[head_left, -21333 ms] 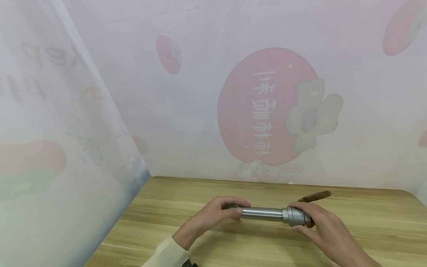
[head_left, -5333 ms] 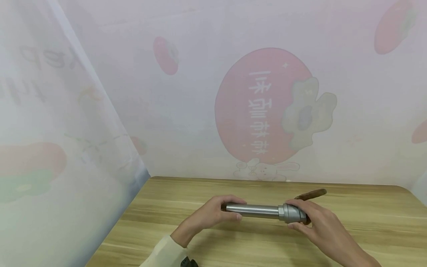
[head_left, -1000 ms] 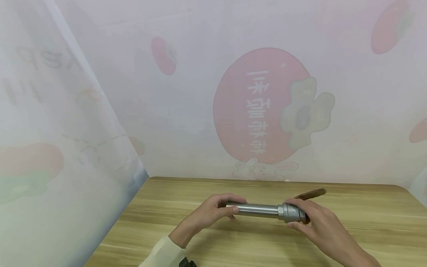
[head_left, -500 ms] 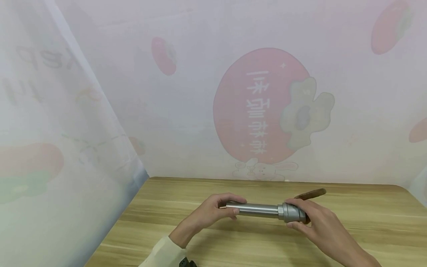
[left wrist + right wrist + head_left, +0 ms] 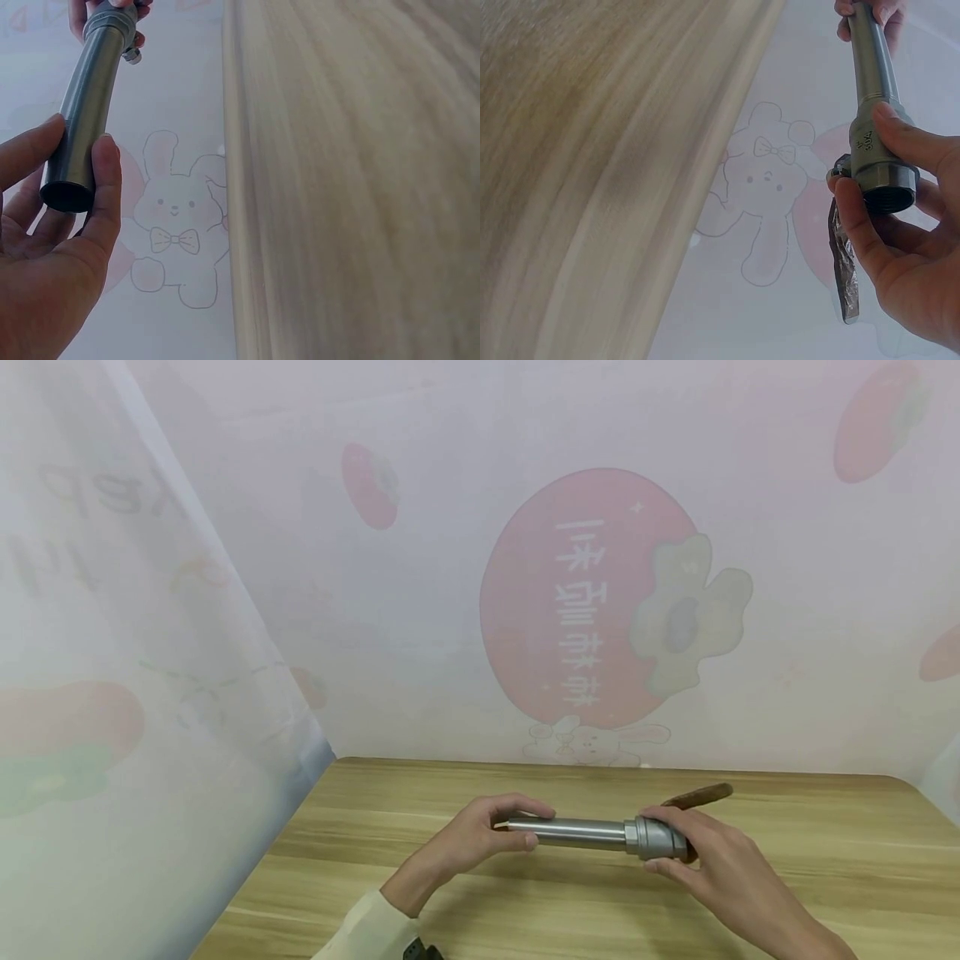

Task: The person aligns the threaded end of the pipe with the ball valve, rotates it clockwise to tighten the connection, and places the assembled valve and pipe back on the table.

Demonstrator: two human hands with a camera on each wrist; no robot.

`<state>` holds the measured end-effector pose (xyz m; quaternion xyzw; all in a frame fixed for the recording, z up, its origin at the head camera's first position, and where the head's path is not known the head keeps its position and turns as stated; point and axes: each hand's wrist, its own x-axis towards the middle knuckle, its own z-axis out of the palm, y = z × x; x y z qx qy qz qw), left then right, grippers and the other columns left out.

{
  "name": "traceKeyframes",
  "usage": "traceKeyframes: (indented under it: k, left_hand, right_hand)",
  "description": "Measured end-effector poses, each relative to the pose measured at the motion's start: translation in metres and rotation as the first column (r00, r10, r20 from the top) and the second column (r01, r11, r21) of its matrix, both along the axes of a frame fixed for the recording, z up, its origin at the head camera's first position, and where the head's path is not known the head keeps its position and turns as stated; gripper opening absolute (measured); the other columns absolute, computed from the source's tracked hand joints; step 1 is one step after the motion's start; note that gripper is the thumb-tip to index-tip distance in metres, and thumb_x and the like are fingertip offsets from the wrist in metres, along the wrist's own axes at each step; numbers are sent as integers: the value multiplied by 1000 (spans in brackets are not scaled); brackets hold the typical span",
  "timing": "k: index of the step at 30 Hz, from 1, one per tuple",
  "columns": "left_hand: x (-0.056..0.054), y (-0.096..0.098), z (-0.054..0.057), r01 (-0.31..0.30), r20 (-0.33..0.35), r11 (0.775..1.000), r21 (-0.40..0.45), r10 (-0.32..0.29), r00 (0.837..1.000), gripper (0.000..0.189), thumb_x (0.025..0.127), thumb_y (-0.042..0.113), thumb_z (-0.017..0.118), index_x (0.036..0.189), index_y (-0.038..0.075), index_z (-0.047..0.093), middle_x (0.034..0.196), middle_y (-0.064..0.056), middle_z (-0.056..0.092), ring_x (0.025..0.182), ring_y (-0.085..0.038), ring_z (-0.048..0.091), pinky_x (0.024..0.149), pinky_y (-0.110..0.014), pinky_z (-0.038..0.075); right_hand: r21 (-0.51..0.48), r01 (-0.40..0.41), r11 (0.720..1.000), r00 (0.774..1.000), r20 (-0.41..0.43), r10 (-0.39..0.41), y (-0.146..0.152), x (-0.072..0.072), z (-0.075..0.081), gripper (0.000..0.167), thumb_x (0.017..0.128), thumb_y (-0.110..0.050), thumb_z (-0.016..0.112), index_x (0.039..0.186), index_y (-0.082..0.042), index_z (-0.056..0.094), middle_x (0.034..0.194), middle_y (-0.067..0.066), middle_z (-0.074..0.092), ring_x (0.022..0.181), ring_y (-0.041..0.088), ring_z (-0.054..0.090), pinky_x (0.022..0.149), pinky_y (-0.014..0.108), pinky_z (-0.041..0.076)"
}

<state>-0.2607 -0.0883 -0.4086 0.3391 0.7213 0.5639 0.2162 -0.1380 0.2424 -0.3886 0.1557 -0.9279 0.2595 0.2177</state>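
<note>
A straight steel pipe [image 5: 577, 832] is joined at its right end to a steel ball valve [image 5: 656, 838], both held level above the table. My left hand [image 5: 476, 837] holds the pipe near its free end; the left wrist view shows fingertips on both sides of the pipe [image 5: 82, 116] and its round dark opening. On the right, my right hand [image 5: 723, 868] grips the valve body, thumb on the near side. In the right wrist view the valve [image 5: 874, 154] shows raised markings and an open threaded mouth. Its lever handle [image 5: 845, 270], in shiny brownish wrapping, sticks out beyond the fingers.
The wood-grain table [image 5: 360, 860] lies beneath both hands. A pale printed curtain [image 5: 420, 635] rises along its back edge, and another curtain [image 5: 150, 635] hangs at the left side. A dark wrist device [image 5: 422, 950] shows beside the left sleeve.
The left thumb shifts down along the near side of the pipe while the fingers stay by its end. Compared with the oldest frame, more of the pipe's free end shows. The right hand keeps its grip.
</note>
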Motion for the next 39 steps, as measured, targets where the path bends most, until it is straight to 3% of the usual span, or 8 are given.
traceKeyframes:
  k: [14,20,32,39]
  left_hand:
    - [1,1,2,-5,-24,1000,-7,5,1000,39,103,12,75,141,20,72,140,-4,71,115,-15,69,97,-27,60]
    - [1,1,3,-3,-62,998,-55,-1,998,42,105,18,74,146,17,69,142,-7,69,117,-15,67,98,-24,57]
    - [1,1,2,-6,-73,996,-85,0,997,38,105,22,74,143,18,72,130,-5,72,108,-13,68,93,-24,57]
    - [0,1,0,25,-42,999,-45,-27,999,41,105,18,75,145,13,69,128,-8,72,103,-15,73,93,-39,65]
  right_hand:
    - [8,10,1000,1000,-3,-10,0,1,-1,52,83,-26,96,130,-21,74,113,-10,76,87,-4,61,68,22,55]
    - [14,10,1000,1000,-19,-9,0,1,-1,53,82,-26,96,130,-21,74,114,-10,76,87,-4,61,68,22,55]
    - [15,10,1000,1000,-14,-9,-1,1,-1,52,82,-26,96,129,-21,74,113,-11,76,89,-4,61,69,23,56]
    - [21,22,1000,1000,-14,-22,-1,1,0,52,82,-28,96,128,-23,74,111,-13,75,88,-3,60,70,24,56]
